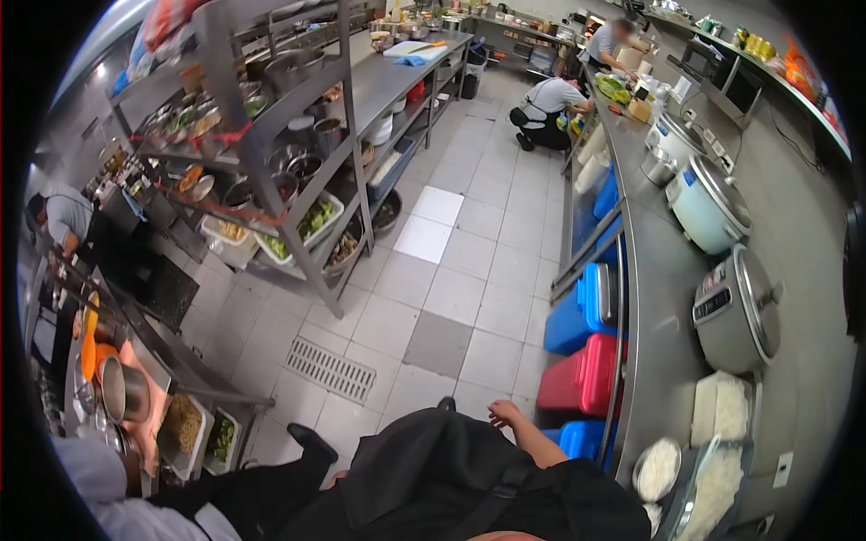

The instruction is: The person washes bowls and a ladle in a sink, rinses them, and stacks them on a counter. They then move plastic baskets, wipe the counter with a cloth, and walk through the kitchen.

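My right hand [503, 413] hangs low at my side over the floor tiles, its fingers loosely apart with nothing in them. Nearest to it are a red lidded bin [585, 374] and a blue bin [582, 438] under the steel counter [663, 334]. It appears apart from both. My left hand cannot be made out; my black apron [424, 469] fills the bottom of the view. On the counter to my right stand a bowl of white rice [658, 469], a container of white food [717, 491] and a grey rice cooker [738, 311].
A steel shelf rack [302, 207] with pots and food trays stands at the left. A floor drain grate [331, 369] lies ahead. One co-worker [550, 108] crouches in the aisle by the counter; another [86, 482] is close at my lower left, beside a pot [124, 389].
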Motion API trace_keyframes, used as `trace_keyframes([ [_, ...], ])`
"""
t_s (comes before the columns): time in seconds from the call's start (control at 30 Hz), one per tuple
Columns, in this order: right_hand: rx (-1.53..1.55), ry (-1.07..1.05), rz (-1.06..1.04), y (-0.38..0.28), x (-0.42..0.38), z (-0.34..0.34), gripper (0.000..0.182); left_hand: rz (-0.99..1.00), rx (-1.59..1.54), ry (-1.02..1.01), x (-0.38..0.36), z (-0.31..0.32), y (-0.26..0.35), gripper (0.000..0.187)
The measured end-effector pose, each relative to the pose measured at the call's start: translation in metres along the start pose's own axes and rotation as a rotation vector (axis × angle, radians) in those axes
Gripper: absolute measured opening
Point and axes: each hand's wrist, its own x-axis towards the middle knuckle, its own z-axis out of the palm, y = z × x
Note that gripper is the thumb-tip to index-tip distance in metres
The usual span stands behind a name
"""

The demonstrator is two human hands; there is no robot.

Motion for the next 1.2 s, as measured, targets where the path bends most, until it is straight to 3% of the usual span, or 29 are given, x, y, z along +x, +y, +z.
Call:
trace_keyframes([
  [0.17,-0.114,0.072,-0.167,-0.163,0.052,-0.114,0.037,-0.153,-0.271,0.117,0.048,-0.06,0.069,0.039],
  [0.3,-0.011,0.115,-0.315,-0.268,0.089,-0.175,0.036,-0.146,-0.261,0.078,0.118,-0.092,0.115,0.039],
  [0.4,0.029,0.109,-0.307,-0.316,0.12,-0.207,0.037,-0.077,-0.155,0.012,0.18,-0.134,0.149,0.039],
  [0.5,-0.055,0.127,-0.161,-0.329,0.163,-0.225,0.038,0.008,-0.056,-0.027,0.247,-0.193,0.172,0.039],
  [0.57,-0.27,0.16,-0.027,-0.345,0.175,-0.245,0.041,0.15,0.05,-0.019,0.297,-0.25,0.188,0.038],
  [0.67,-0.517,0.07,0.068,-0.316,0.232,-0.281,0.049,0.661,0.444,0.224,0.387,-0.362,0.228,0.038],
  [0.73,-0.484,0.066,0.019,-0.306,0.268,-0.318,0.047,-0.329,0.119,-0.049,0.473,-0.446,0.303,0.035],
  [0.77,-0.452,0.044,-0.032,-0.317,0.276,-0.323,0.046,-0.173,-0.095,-0.003,0.513,-0.484,0.305,0.037],
  [0.8,-0.442,0.04,-0.03,-0.347,0.271,-0.325,0.046,-0.073,-0.033,0.047,0.551,-0.523,0.328,0.038],
  [0.87,0.27,0.167,0.269,-0.427,0.242,-0.329,0.044,0.112,-0.231,0.132,0.594,-0.6,0.395,0.023],
  [0.9,0.245,0.18,0.207,-0.453,0.24,-0.33,0.045,0.141,-0.191,0.319,0.613,-0.629,0.432,0.031],
  [1.0,0.119,0.286,0.124,-0.525,0.278,-0.337,0.039,0.383,-0.378,0.392,0.671,-0.71,0.532,0.03],
  [1.07,-0.018,0.278,0.074,-0.589,0.295,-0.349,0.041,0.608,-0.386,0.664,0.665,-0.767,0.604,0.026],
  [1.13,-0.051,0.268,0.04,-0.652,0.309,-0.367,0.042,0.625,-0.392,0.873,0.647,-0.833,0.668,0.023],
  [1.2,-0.133,0.233,-0.054,-0.677,0.378,-0.401,0.041,0.662,-0.369,1.045,0.661,-0.894,0.705,0.022],
])
